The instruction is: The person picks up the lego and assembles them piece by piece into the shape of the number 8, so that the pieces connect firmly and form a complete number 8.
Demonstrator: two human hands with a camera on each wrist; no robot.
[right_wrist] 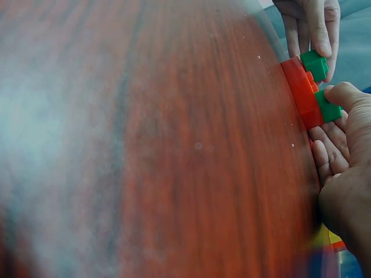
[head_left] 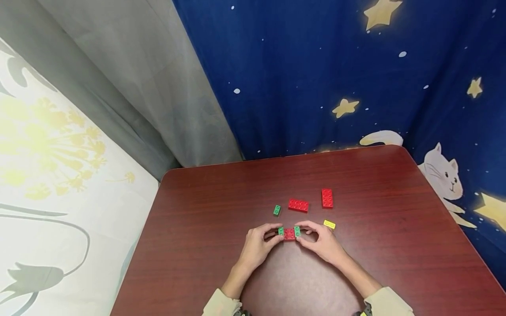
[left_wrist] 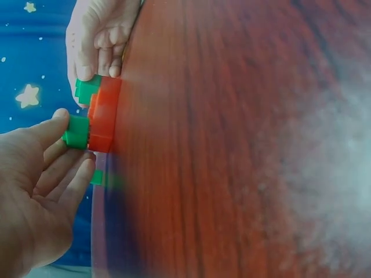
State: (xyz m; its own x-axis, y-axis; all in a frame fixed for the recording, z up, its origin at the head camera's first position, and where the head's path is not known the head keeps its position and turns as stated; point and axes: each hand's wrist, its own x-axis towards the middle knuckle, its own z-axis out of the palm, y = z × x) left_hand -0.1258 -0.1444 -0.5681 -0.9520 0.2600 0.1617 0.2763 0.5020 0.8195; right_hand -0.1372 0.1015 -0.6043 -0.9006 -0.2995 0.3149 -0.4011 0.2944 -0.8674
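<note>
A red toy brick [head_left: 289, 234] lies low at the table with a green two-stud brick at each end, studs up. My left hand [head_left: 256, 245] pinches the left green brick [head_left: 280, 231] between thumb and fingers. On the opposite end, my right hand [head_left: 325, 245] pinches the right green brick [head_left: 297, 231]. Between the two green bricks, red studs stay exposed. From the side in the left wrist view, the near green brick [left_wrist: 76, 132] sits against the studded face of the red brick [left_wrist: 104, 119]. The right wrist view shows the other green brick [right_wrist: 328, 106] under my right thumb.
Beyond my hands lie a loose green brick [head_left: 277, 210], a long red brick [head_left: 298, 205] and another long red brick [head_left: 327, 198]. Just past my right hand is a yellow brick [head_left: 329, 224]. Curtains hang behind the far edge of the brown table [head_left: 197, 219].
</note>
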